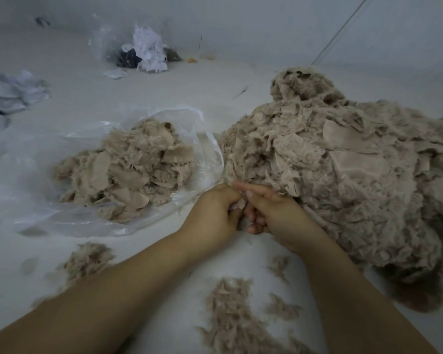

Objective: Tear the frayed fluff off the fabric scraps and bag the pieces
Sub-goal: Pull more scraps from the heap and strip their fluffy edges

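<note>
left hand (216, 213): fingers curled, pinching a small pale scrap (237, 206) between itself and the right hand
right hand (274, 210): fingers curled on the same scrap, index finger stretched out toward 9 o'clock
scrap: at the centre of the view, mostly hidden between the two hands, just in front of the pile
pile (343, 169): big heap of beige frayed scraps at 3 o'clock from the hands, touching the right hand
bag (49, 159): clear plastic, lying open at 10 o'clock from the hands, its mouth just beside the pile
bagged pieces (131, 167): beige scraps heaped inside the bag
fluff (230, 310): loose tufts on the white floor (143, 88) at 6 o'clock, between the forearms; another tuft (87, 259) at 8 o'clock
far bag (143, 49): clear, at 12 o'clock, holding white and dark scraps
grey cloth (8, 93): at the left edge, 10 o'clock
</note>
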The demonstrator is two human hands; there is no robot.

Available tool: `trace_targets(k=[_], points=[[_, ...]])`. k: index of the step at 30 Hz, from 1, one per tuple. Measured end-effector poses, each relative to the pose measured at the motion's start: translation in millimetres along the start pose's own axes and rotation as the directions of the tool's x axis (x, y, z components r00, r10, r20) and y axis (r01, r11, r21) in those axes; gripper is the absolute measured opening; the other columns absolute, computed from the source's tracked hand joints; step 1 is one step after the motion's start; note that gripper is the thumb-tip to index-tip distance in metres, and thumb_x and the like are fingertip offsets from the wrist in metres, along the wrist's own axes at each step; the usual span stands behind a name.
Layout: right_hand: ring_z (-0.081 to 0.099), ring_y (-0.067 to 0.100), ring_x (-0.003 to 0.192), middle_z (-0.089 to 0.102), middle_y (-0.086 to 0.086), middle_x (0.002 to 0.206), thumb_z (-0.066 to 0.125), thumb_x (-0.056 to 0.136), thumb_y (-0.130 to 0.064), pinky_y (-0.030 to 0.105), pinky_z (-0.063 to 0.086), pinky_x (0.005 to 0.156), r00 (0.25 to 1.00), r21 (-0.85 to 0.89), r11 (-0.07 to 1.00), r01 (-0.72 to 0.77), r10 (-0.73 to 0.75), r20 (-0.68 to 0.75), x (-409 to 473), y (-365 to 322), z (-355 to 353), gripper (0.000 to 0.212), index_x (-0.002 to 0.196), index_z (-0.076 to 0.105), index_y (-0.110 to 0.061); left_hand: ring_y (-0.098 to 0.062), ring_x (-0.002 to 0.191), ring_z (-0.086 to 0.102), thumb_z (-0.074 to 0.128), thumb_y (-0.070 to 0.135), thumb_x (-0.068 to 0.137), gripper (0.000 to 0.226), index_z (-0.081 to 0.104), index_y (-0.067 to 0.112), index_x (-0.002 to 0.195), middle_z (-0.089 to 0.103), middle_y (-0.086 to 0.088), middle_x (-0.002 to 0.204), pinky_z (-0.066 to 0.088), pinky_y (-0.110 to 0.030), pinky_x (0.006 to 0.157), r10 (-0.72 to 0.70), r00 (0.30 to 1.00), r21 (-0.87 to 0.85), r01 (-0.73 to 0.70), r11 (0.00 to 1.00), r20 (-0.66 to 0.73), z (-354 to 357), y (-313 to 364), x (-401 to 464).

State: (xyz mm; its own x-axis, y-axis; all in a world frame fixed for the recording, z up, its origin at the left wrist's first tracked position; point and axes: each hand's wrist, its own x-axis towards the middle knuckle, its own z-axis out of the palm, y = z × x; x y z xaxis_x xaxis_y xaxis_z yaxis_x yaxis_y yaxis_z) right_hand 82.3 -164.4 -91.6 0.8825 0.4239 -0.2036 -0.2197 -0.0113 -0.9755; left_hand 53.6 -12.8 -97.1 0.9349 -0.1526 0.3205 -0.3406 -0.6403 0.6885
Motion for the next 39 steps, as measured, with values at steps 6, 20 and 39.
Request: trace_targets(k=[6, 20, 39], points=[[0.047, 0.008, 0.047, 0.049, 0.012, 0.076, 0.051, 0.102, -0.025, 0.029, 0.053, 0.053, 0.986, 0.059, 0.992, -0.108, 0.114, -0.119, 4, -1, -2, 0.02, 0.108, 0.069, -0.029, 0.006, 0.047, 0.045, 0.06, -0.012, 0.081, 0.054, 0.038, 0.03, 0.054, 0.046, 0.019, 0.049, 0.031, -0.009, 0.048, -0.08, 0.991, -0.179, 0.099, 0.979, 0.111, -4, 10, -22], [0.049, 0.01, 0.048, 0.05, 0.008, 0.061, 0.069, 0.068, -0.064, 0.028, 0.051, 0.051, 0.996, 0.089, 0.995, -0.047, 0.053, -0.074, -4, -3, 1, 0.045, 0.07, 0.074, -0.019, -0.012, 0.088, 0.055, 0.059, -0.03, 0.063, 0.037, 0.073, -0.004, 0.087, 0.057, -0.017, 0.103, 0.042, -0.007, 0.078, 0.247, 0.932, 0.132, -0.218, 0.967, -0.266, -5, 8, -18], [0.052, 0.011, 0.042, 0.056, 0.003, 0.052, 0.059, 0.095, -0.009, 0.02, 0.05, 0.048, 0.998, -0.03, 0.998, -0.057, 0.057, -0.022, -1, 0, -3, 0.027, 0.07, 0.067, -0.008, -0.018, 0.033, 0.052, 0.055, 0.026, 0.101, 0.036, 0.059, 0.006, 0.071, 0.056, -0.008, 0.048, 0.036, -0.021, 0.033, -0.578, 0.816, -0.639, 0.442, 0.629, -0.005, -9, 8, -2]])
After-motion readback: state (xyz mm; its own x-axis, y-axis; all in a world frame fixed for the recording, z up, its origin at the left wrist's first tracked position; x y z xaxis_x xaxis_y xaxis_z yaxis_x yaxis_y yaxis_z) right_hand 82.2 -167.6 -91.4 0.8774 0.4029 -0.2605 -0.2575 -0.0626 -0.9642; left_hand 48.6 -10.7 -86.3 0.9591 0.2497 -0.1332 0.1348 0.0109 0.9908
